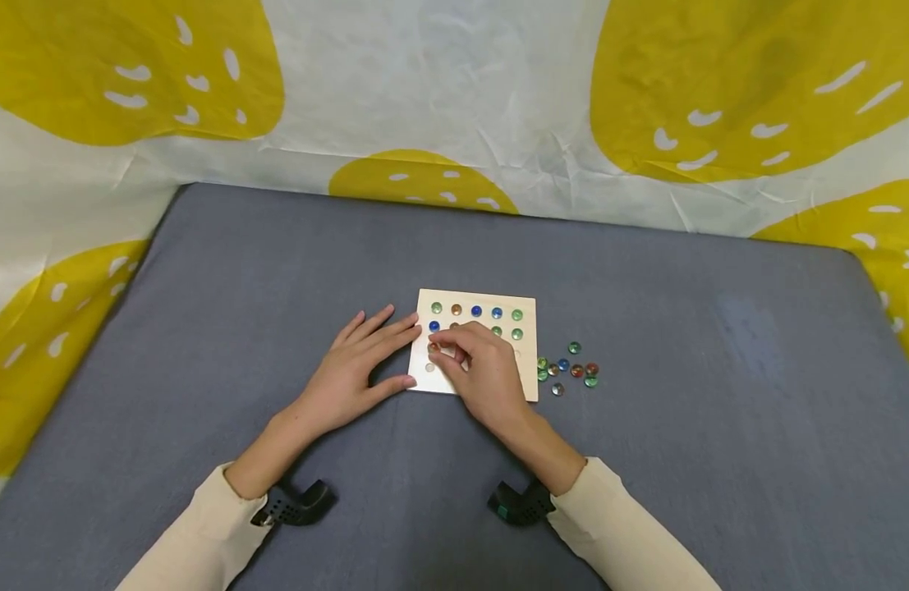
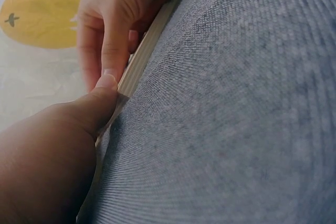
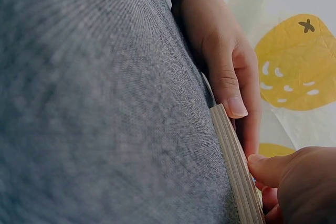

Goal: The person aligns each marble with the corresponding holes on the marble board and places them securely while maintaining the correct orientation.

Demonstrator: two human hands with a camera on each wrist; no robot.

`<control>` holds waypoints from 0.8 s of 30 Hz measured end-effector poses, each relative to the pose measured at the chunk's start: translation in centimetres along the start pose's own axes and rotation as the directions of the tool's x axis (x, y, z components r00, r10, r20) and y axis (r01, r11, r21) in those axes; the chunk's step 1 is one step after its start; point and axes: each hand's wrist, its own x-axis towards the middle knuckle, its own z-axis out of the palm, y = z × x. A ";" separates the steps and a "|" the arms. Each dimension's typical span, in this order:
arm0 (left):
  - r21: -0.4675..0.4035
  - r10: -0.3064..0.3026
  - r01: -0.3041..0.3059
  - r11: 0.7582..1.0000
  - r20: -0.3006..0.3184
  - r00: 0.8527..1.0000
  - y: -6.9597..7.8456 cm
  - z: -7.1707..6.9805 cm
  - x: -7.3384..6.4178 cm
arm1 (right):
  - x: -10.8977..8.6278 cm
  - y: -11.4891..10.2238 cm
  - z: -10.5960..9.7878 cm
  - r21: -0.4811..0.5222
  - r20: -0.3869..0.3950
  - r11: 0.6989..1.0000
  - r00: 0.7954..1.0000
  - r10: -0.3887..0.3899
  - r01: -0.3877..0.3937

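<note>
On the single pale, rectangular wooden board [image 1: 484, 297], its edge finely layered, the far row holds five rounded glass beads [image 1: 476, 311], and nine loose glass beads [image 1: 577, 371] lie beside its right edge on the ribbed grey cloth surface [image 1: 683, 460]. Your left hand [image 1: 353, 365] spreads straight fingers against the left edge; your right hand's [image 1: 487, 373] thumb and index finger close round one amber glass bead [image 1: 433, 348] in the third row.

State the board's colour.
Pale wood, light beige; the board shows best in the head view.
</note>
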 end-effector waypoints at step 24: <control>-0.008 0.017 -0.017 1.000 -0.010 1.000 -0.2 0.6 -0.2 | -0.4 0.5 0.3 0.014 0.001 1.000 1.000 -0.009 0.009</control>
